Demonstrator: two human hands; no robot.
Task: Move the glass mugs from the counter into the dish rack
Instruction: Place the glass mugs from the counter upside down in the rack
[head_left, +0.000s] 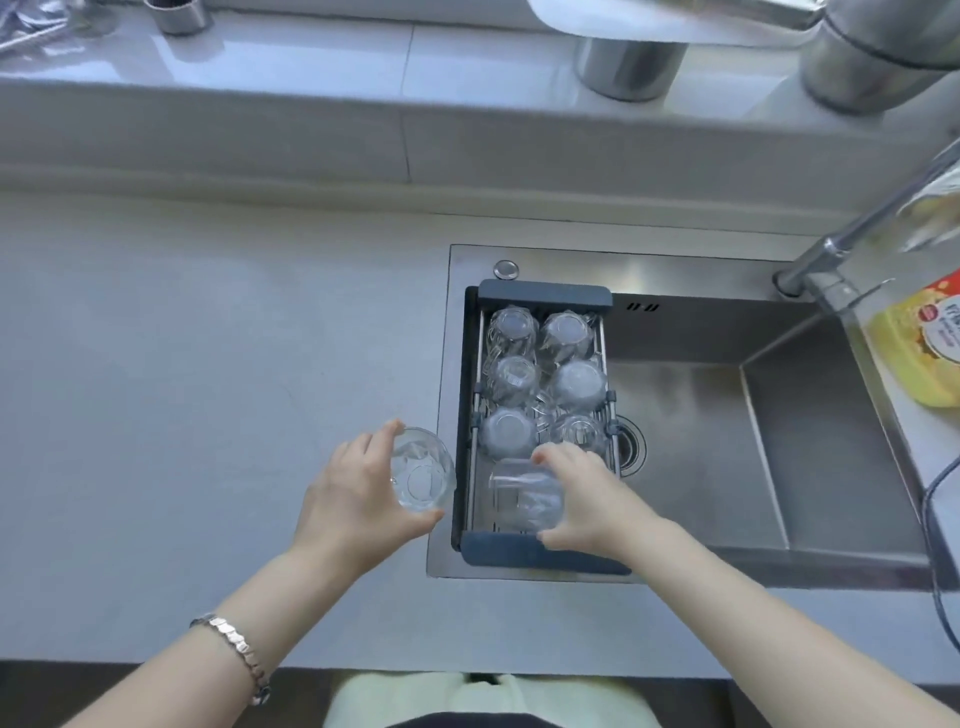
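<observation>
Left hand (358, 499) grips a mug (422, 475), fingers (387, 432) wrapped round it, above the tabletop (208, 364) just beside the sink (727, 415). Right hand (582, 493) clasps another mug (527, 496) at the rack's (545, 296) near end. Six mugs (540, 382) sit upturned in two rows behind it.

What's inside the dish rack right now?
The dish rack holds six upturned glass mugs in two columns; the right hand is placing a seventh at the near end. The rack floor beneath them is mostly hidden.
</observation>
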